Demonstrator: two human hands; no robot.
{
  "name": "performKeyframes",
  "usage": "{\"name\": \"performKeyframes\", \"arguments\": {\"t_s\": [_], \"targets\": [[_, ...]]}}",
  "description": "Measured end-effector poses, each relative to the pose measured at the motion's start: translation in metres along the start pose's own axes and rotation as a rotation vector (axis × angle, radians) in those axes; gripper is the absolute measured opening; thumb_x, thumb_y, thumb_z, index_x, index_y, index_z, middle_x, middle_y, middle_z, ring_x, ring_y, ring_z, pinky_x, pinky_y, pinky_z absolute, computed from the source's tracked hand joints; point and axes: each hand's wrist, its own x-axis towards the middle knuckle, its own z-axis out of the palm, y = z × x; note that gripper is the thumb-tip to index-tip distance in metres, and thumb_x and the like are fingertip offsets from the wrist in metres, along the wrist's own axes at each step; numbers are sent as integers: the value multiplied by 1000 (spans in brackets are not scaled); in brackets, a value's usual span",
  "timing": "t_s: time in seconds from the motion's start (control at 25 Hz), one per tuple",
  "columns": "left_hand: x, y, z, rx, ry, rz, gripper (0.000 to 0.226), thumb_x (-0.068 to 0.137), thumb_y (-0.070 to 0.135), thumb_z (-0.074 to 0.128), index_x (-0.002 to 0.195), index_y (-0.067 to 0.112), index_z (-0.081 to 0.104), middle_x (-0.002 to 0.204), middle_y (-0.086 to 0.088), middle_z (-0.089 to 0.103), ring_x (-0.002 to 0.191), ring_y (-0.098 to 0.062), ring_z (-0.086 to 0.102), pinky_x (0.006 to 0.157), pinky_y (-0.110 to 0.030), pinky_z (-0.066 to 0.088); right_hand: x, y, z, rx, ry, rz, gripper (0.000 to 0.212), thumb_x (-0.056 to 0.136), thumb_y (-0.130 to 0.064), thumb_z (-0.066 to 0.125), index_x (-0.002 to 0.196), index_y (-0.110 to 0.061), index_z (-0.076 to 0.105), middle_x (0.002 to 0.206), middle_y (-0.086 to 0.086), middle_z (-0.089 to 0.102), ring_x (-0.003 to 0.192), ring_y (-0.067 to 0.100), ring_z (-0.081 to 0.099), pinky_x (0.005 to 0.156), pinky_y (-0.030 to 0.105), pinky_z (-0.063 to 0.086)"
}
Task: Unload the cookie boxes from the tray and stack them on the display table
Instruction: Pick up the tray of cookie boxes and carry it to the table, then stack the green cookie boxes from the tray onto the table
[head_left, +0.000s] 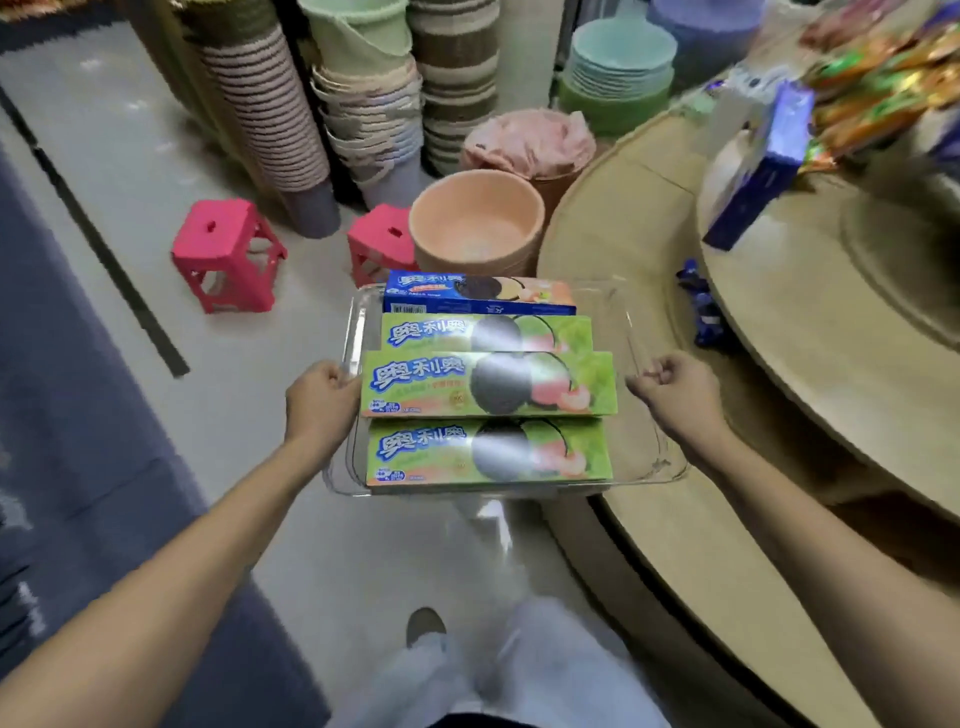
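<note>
A clear plastic tray (644, 332) hangs in the air in front of me, beside the round beige display table (649, 244). My left hand (322, 402) grips its left rim and my right hand (675, 389) grips its right rim. In the tray lie three green cookie boxes (491, 384) and one blue cookie box (478, 296) at the far end. On the table's raised round tier leans a blue and white box (753, 171).
Two pink stools (228, 254) stand on the floor ahead, next to an orange basin (475, 223) and tall stacks of baskets (270, 104). Snack packets (883, 78) are piled on the table's far side. Blue wrapped packets (701, 306) lie on the table's lower rim.
</note>
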Motion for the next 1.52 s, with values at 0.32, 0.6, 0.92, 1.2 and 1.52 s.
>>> {"name": "performKeyframes", "arguments": {"t_s": [0.32, 0.6, 0.92, 1.2, 1.52], "targets": [[72, 100, 87, 43, -346, 340, 44, 60, 32, 37, 78, -1, 60, 70, -13, 52, 73, -27, 43, 62, -35, 29, -18, 51, -42, 38, 384, 299, 10, 75, -14, 64, 74, -5, 59, 66, 2, 53, 62, 17, 46, 52, 28, 32], [85, 141, 173, 32, -547, 422, 46, 63, 38, 44, 85, 2, 65, 78, -11, 60, 79, -24, 52, 67, -33, 33, -29, 102, -56, 119, 583, 507, 21, 73, -13, 63, 60, -16, 47, 58, 2, 50, 57, 20, 43, 57, 32, 34], [105, 155, 233, 89, -783, 466, 32, 65, 32, 51, 76, 2, 56, 68, -11, 53, 66, -20, 41, 54, -36, 31, -41, 126, -27, 176, 725, 678, 29, 76, -13, 66, 59, -15, 43, 53, 0, 48, 50, 10, 42, 52, 19, 34], [138, 171, 282, 248, -918, 650, 19, 85, 18, 57, 92, 1, 61, 80, -13, 60, 74, -24, 52, 62, -31, 29, -36, 136, 9, 221, 868, 805, 33, 78, -12, 68, 60, -20, 41, 54, -2, 46, 55, 19, 44, 61, 33, 35], [127, 186, 314, 269, -977, 667, 21, 85, 19, 58, 95, 1, 61, 95, -21, 68, 79, -26, 55, 65, -30, 32, -34, 145, -5, 220, 923, 870, 28, 77, -14, 67, 63, -17, 43, 58, 2, 48, 61, 24, 47, 64, 33, 37]]}}
